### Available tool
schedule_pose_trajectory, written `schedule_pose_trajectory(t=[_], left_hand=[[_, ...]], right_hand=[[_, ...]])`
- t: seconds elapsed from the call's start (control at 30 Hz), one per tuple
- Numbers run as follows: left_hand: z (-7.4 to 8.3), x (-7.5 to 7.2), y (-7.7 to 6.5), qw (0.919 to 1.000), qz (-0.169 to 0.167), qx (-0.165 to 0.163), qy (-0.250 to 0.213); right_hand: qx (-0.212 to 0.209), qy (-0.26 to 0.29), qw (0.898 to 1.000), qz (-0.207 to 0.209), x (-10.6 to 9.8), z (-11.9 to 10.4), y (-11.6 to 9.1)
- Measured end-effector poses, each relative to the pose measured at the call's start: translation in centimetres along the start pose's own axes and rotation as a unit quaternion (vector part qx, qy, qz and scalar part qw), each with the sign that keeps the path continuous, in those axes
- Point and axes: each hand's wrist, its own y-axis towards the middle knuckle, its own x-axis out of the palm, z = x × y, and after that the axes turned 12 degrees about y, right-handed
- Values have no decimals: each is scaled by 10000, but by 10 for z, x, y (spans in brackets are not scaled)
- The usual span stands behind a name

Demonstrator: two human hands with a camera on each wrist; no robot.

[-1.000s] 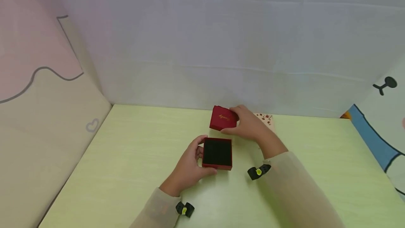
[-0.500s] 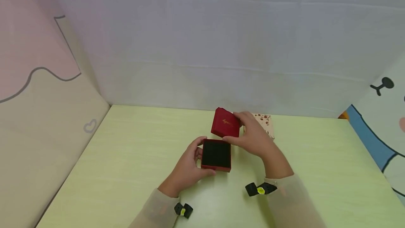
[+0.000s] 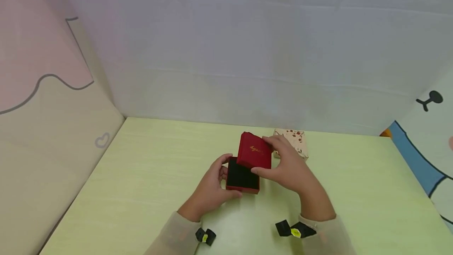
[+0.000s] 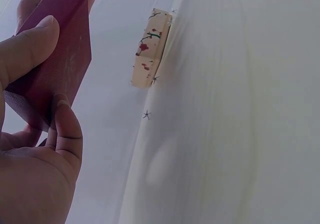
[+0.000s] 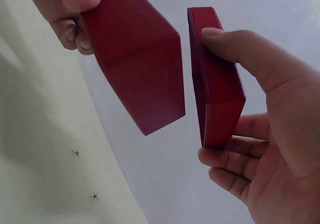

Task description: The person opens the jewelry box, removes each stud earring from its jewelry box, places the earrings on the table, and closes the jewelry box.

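Observation:
My left hand point(image 3: 213, 190) grips the left side of a red gift box base point(image 3: 242, 189), whose black interior faces the head camera. Thumb and fingers of my right hand point(image 3: 288, 164) pinch the matching red lid point(image 3: 256, 150) by its right side. Gold script is printed on the lid's top. In the head view the lid overlaps the base's upper right part and sits tilted. The right wrist view shows a narrow gap between the lid point(image 5: 222, 91) and the base point(image 5: 140, 63). From the left wrist, the base point(image 4: 60, 48) stands between thumb and fingers.
A cream box with a floral print point(image 3: 299, 141) lies on the pale green table point(image 3: 159, 176) behind my right hand. A white curtain-like wall point(image 3: 226, 50) closes off the back, and printed panels stand at both sides.
My right hand has brought the lid toward me and slightly right, from behind the base to partly over it. More of the floral box shows. The left hand has barely moved.

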Motion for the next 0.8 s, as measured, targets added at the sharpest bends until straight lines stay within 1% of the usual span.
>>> schedule_pose_trajectory(t=[0.13,0.3,0.53,0.67,0.8], left_hand=[[-1,0,1,10000,37,37,12],[-1,0,2,9999,53,79,39],[-1,1,4,9998,84,157,-72],[-1,1,4,9997,139,207,-79],[-2,0,3,9997,191,172,-41]], right_hand=[[-197,24,9997,-146,2,0,-2],[-314,61,9987,-389,7,2,-2],[-452,-133,9978,-457,8,-2,-3],[-450,-177,9974,-544,8,-7,-5],[-440,-368,9964,-632,8,-13,-7]])
